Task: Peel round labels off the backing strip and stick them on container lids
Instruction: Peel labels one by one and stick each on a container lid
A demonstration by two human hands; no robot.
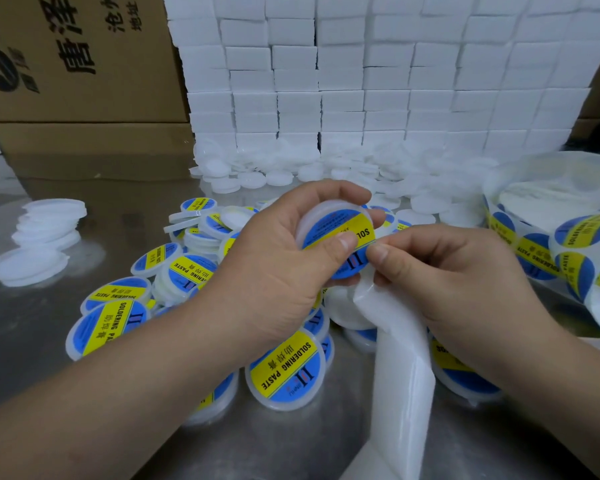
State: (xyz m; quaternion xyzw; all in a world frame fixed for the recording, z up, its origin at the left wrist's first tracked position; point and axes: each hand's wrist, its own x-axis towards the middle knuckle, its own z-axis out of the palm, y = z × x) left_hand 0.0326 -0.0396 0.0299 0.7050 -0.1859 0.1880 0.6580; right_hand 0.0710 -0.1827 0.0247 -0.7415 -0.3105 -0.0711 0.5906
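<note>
Both bare forearms are in shot: left arm (118, 393) sweeping up from the bottom-left corner, right arm (551, 393) from the bottom-right. The left hand (284, 268) is up mid-frame with its back to the camera, fingers curled over the top of a lid (326, 210), thumb (340, 244) pressed flat on its label (355, 233). The right hand (458, 271) meets it, thumb and forefinger pinching at the label's lower edge, other fingers folded under. The 2 thumbs almost touch.
</note>
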